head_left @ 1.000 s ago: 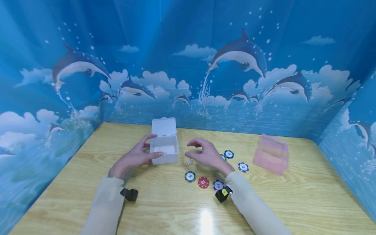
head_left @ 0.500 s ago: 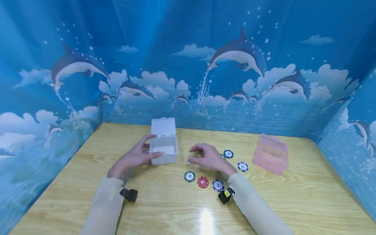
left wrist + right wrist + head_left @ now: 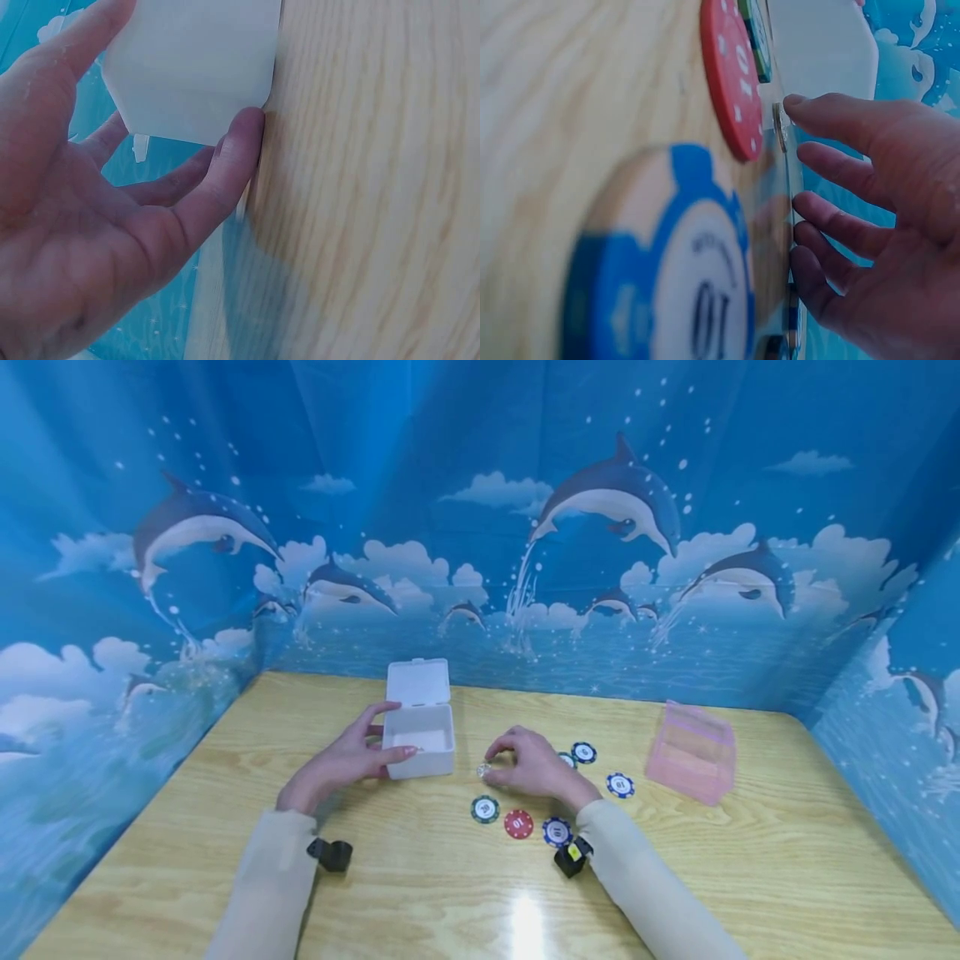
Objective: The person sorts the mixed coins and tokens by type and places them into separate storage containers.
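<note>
L hand (image 3: pixel 352 756): grips white box (image 3: pixel 431 766) from box's L side. Thumb lies across the front corner; index finger reaches the rear corner, nr the hinge. Finger spread approx. equals box depth. L wrist view: one fingertip sits against the lower edge of the wall, at tbl level.

White box: upright on table (image 3: pixel 420 893), lid (image 3: pixel 417 682) swung back, compartment facing up.

R hand (image 3: pixel 532 764): thumb & fingers apart, slightly bent, no grip on any item. Thumb tip is at small clear piece (image 3: pixel 482 770); contact vs. small gap, can't tell. Piece rests on table, R of white box, btwn box & R hand.

Chips, flat on table: green chip (image 3: pixel 485 810) on near side of piece; red chip (image 3: pixel 519 824) to its R; blue chip (image 3: pixel 557 832) next, beside R wrist camera (image 3: pixel 570 860). Dark-rimmed chip (image 3: pixel 584 753) lies beyond R hand, w/ partly hidden chip (image 3: pixel 567 760) just beside it. Pink box (image 3: pixel 690 756): far R, on table.
</note>
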A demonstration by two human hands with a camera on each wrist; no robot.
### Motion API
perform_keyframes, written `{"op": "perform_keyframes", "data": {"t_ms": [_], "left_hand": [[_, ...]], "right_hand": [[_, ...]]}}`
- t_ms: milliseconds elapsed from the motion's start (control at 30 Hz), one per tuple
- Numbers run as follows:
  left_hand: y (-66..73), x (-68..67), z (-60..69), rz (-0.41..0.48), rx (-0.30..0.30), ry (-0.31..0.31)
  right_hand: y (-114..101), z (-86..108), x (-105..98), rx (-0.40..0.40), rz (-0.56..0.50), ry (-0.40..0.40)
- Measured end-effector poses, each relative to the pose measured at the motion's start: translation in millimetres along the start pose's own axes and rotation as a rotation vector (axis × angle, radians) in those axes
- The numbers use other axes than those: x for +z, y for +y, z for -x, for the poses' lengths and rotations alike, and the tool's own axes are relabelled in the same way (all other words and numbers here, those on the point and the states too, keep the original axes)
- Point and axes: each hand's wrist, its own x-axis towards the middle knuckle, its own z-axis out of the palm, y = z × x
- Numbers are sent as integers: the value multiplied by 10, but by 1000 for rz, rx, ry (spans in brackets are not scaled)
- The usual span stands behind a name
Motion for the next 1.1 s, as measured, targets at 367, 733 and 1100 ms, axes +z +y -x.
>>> {"op": "perform_keyframes", "data": {"t_ms": [367, 733, 1100], "left_hand": [[4, 0, -2, 5, 8, -10], [-25, -1, -14, -5, 14, -10], [-6, 1, 1, -4, 7, -5]], "right_hand": [[-72, -66, 17, 43, 54, -39], [-171, -99, -6, 46, 70, -98], [-74, -53, 9, -66, -70, -52]]}}
